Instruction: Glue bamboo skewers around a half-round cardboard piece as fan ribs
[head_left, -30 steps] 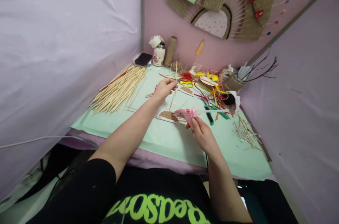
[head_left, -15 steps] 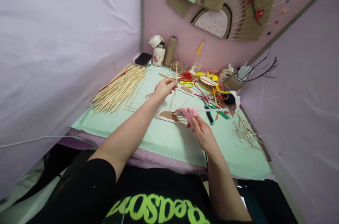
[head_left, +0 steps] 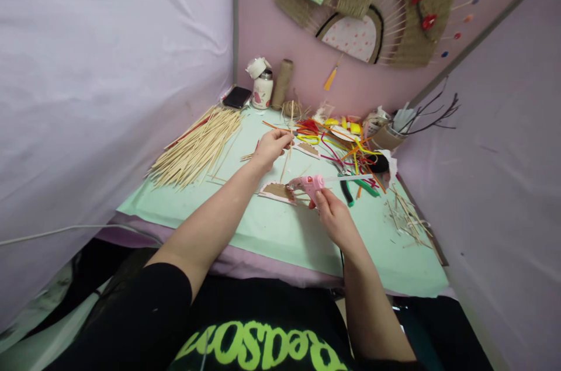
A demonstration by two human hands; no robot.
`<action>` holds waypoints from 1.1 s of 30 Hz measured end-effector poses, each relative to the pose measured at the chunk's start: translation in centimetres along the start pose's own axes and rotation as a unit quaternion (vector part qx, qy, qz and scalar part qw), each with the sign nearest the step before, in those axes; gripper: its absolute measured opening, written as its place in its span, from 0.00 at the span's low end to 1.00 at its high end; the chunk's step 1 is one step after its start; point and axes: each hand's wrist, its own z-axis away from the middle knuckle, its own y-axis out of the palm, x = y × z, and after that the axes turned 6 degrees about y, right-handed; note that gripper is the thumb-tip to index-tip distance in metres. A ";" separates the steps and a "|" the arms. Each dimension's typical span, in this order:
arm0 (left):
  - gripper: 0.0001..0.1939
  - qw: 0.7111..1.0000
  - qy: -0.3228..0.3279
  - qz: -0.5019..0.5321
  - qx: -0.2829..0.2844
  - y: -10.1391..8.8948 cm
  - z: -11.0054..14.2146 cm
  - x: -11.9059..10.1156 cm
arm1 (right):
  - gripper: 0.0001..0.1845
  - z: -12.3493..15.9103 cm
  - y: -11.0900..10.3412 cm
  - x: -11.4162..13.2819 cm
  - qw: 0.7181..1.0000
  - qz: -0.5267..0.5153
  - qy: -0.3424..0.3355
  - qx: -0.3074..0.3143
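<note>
My left hand (head_left: 275, 147) pinches a thin wooden stick (head_left: 292, 114) that stands nearly upright above the table. In my right hand (head_left: 328, 212) is a pink glue gun (head_left: 312, 184), its fingers wrapped round the handle. A clear glue stick (head_left: 350, 177) juts from the gun's back end. The gun's nozzle is at the right end of a half-round cardboard piece (head_left: 277, 190) with a white edge, lying on the table; whether it touches I cannot tell. Several thin sticks stick out from around that piece. A second, similar cardboard piece (head_left: 309, 149) lies farther back.
A heap of wooden sticks (head_left: 197, 149) lies at the left. Behind stand a white bottle (head_left: 262, 90), a twine roll (head_left: 282, 85) and a phone (head_left: 237, 97). Green-handled pliers (head_left: 346, 191), coloured pipe cleaners (head_left: 350, 149) and stick scraps (head_left: 407, 216) lie at the right.
The glue gun has tilted slightly, with the rear end of its glue stick rising a little. My left hand and its stick have stayed in place.
</note>
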 end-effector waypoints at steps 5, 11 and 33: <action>0.07 1.000 -0.002 -0.004 -0.003 0.0 0.0 -0.1 | 0.22 0.3 -0.1 0.3 0.998 0.008 -0.034 -0.043; 0.09 0.999 -0.002 -0.051 -0.003 -0.1 -0.1 -0.1 | 0.21 1.5 -1.6 -1.0 0.989 -0.016 -0.085 -0.124; 0.07 0.840 0.038 -0.515 0.164 0.4 1.1 1.1 | 0.25 1.0 -10.8 -8.0 0.926 0.234 -0.017 -0.296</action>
